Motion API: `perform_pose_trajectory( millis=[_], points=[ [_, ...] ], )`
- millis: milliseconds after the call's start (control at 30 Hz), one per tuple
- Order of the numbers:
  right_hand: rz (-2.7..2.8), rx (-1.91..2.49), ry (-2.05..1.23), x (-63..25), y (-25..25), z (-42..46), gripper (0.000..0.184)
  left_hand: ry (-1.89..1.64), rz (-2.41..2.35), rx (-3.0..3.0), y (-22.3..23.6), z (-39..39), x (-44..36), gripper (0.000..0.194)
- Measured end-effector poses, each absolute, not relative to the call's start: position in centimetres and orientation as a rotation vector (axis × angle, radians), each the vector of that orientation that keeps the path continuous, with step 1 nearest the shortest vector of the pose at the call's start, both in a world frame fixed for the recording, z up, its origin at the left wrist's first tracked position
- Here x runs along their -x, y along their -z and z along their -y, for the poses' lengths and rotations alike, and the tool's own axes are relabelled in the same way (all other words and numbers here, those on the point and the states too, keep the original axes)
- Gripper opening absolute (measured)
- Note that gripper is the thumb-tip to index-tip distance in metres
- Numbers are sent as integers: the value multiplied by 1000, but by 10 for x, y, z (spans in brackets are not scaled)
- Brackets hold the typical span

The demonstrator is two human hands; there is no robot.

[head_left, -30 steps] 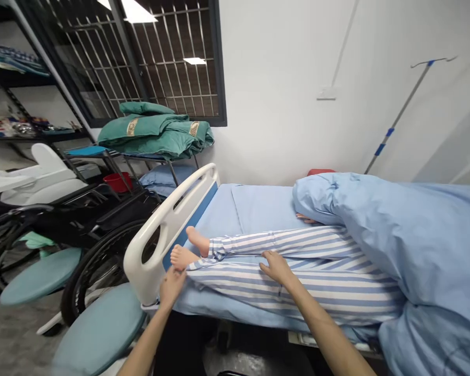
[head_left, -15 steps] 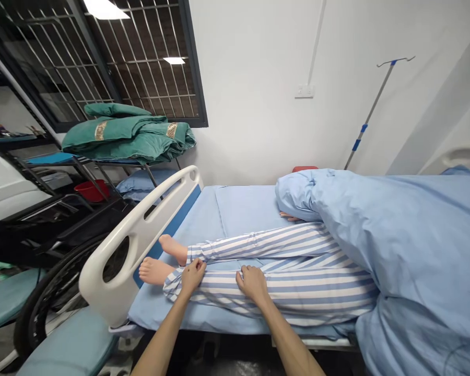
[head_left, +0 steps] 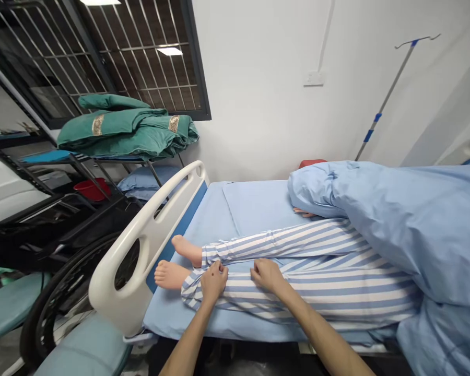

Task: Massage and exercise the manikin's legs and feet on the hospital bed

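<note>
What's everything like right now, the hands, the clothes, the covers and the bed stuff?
Left hand: fingers curled, at the near trouser leg
Right hand: fingers curled, same leg
Striped trousers: worn, down to the ankles
Feet: bare
Blue quilt: rumpled, off the lower legs
Bed's end board: raised
Green bedding: folded, piled

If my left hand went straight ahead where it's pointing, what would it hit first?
Probably the far striped trouser leg, just beyond the near trouser leg your left hand is on; depth is hard to judge.
</note>
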State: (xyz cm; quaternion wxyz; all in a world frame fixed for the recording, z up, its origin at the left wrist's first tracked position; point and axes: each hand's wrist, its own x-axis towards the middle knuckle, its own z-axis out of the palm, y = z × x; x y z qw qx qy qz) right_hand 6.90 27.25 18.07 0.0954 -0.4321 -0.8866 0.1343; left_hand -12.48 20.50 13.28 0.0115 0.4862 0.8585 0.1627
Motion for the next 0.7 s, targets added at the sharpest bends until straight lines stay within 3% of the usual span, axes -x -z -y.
perform_pose_trajectory(
  millis=[200, 367, 500, 700],
  points=[
    [2472, 933, -420, 50, -209, -307, 34, -606, -2655, -1503, -130, -203, 125, 18],
    [2364, 1146, -622, 98, -160, -338, 38, -623, -2632, -1456, -125, -199, 123, 16],
    [2277, 1056, -742, 94, -134, -346, 44, -722, -2474, -1360, -134, -206, 132, 13],
    [2034, 964, -926, 94, -129, -350, 49, -1459, -2095, -1193, -179, -272, 167, 41]
  ],
)
